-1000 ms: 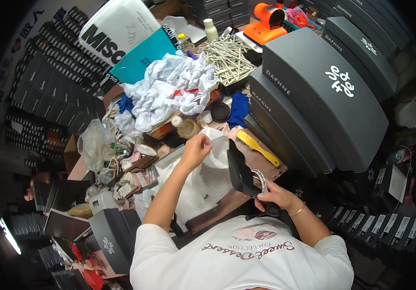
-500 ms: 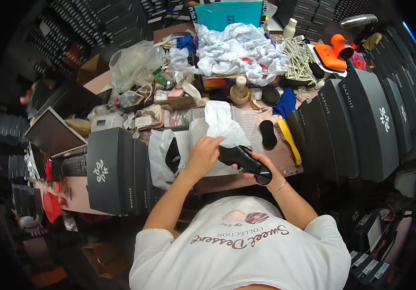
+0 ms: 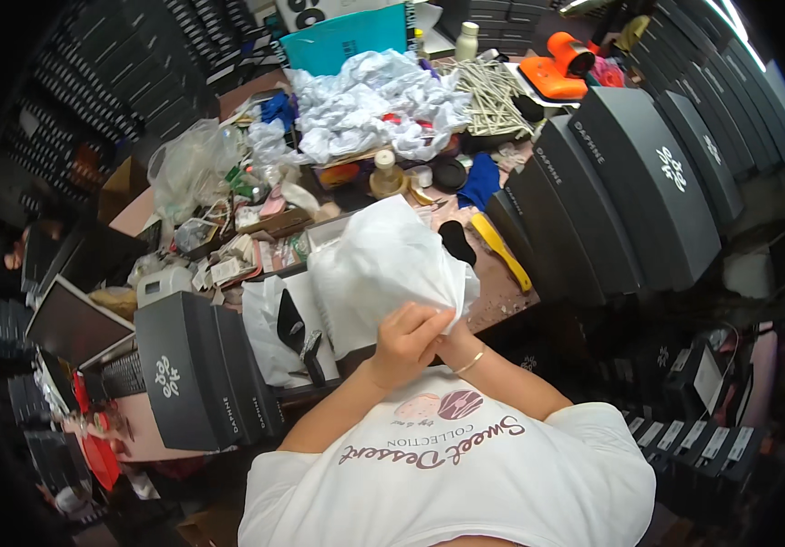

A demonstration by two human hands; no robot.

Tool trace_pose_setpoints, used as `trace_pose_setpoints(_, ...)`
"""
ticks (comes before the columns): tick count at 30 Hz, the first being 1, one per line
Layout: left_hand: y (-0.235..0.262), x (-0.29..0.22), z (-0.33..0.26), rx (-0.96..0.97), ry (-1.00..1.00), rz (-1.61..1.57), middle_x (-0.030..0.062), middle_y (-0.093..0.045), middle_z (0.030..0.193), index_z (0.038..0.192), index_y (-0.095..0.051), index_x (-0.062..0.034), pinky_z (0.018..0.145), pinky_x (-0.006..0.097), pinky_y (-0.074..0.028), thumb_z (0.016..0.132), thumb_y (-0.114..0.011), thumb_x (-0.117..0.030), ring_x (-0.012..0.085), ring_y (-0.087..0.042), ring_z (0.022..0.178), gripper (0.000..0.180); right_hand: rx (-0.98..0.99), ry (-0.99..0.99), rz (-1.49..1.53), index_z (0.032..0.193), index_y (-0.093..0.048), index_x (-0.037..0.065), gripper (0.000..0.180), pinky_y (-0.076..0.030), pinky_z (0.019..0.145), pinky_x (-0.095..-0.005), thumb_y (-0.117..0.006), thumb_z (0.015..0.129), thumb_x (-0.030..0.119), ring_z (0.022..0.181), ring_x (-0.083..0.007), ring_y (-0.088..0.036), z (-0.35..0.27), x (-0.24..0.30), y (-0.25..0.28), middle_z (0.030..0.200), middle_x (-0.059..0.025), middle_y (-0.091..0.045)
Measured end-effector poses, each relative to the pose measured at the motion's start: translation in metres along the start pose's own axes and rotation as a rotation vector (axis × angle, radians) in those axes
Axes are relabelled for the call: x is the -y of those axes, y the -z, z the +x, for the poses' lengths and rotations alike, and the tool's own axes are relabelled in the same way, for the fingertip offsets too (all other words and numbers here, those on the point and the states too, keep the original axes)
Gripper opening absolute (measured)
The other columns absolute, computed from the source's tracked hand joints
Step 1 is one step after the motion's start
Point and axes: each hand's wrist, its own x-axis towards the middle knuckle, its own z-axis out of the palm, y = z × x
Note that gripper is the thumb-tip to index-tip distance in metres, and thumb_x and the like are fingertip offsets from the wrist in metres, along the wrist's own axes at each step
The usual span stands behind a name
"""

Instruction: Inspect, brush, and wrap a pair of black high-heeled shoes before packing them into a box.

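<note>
A sheet of white wrapping paper billows up in front of me, and my left hand pinches its near edge. Close beside it, my right hand has its fingers hidden by the paper and the left hand. The glossy black shoe last seen in the right hand is out of sight. To the left of the raised sheet, another black shoe with a high heel lies on white paper in an open box.
Dark shoe boxes stand at the left, with more boxes at the right. A yellow-handled tool and a black oval pad lie right of the paper. Behind are a bottle and crumpled white paper.
The white sheet has risen and spread across the space before me, hiding the shoe. My hands have come together at its near edge. The view has turned to the right.
</note>
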Motion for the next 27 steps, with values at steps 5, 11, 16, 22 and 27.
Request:
trace_pose_setpoints(5, -0.026, -0.011, -0.017, 0.249, 0.003, -0.296, 0.0089, -0.057, 0.081, 0.101, -0.064, -0.0017, 0.058, 0.032, -0.047, 0.068, -0.063, 0.005, 0.0252, -0.059, 0.069, 0.034, 0.064, -0.012, 0.024, 0.122, -0.048, 0.002, 0.038, -0.050, 0.083, -0.0362, -0.051, 0.091, 0.024, 0.098, -0.0234, -0.061, 0.018, 0.025, 0.018, 0.117, -0.0136, -0.056)
trace_pose_setpoints(11, -0.048, -0.016, -0.008, 0.679, -0.111, -0.261, 0.0129, -0.057, 0.093, 0.113, -0.055, -0.0049, 0.066, 0.034, -0.049, 0.074, -0.063, -0.004, 0.0284, -0.059, 0.082, 0.040, 0.067, -0.068, 0.001, 0.127, -0.044, 0.004, 0.043, -0.049, 0.087, -0.0395, -0.050, 0.092, 0.027, 0.101, -0.0259, -0.060, 0.011, 0.031, 0.019, 0.121, -0.0140, -0.053)
trace_pose_setpoints(16, -0.002, 0.002, -0.050, -0.279, 0.710, -0.407, 0.0096, -0.048, 0.128, 0.134, -0.040, -0.0101, 0.098, 0.039, -0.040, 0.085, -0.064, -0.019, 0.0227, -0.046, 0.120, 0.055, 0.152, -0.094, -0.102, 0.132, -0.040, 0.006, 0.047, -0.047, 0.089, -0.0422, -0.049, 0.092, 0.030, 0.103, -0.0280, -0.059, 0.004, 0.032, 0.009, 0.125, -0.0143, -0.051)
trace_pose_setpoints(22, 0.004, 0.059, -0.072, -0.881, 1.250, -1.379, 0.0072, -0.050, 0.130, 0.132, -0.042, -0.0070, 0.103, 0.044, -0.037, 0.080, -0.071, -0.023, 0.0241, -0.047, 0.120, 0.062, 0.207, -0.151, -0.371, 0.137, -0.036, 0.008, 0.052, -0.045, 0.093, -0.0454, -0.048, 0.093, 0.034, 0.106, -0.0305, -0.058, 0.008, -0.030, -0.013, 0.129, -0.0148, -0.049)
trace_pose_setpoints(27, 0.044, 0.082, -0.073, -1.025, 1.011, -1.154, 0.0076, -0.049, 0.129, 0.131, -0.042, -0.0042, 0.102, 0.039, -0.039, 0.078, -0.071, -0.011, 0.0231, -0.048, 0.118, 0.061, 0.214, -0.747, -0.024, 0.141, -0.033, 0.010, 0.056, -0.044, 0.096, -0.0481, -0.046, 0.094, 0.037, 0.108, -0.0325, -0.057, -0.013, -0.002, 0.005, 0.132, -0.0151, -0.047)
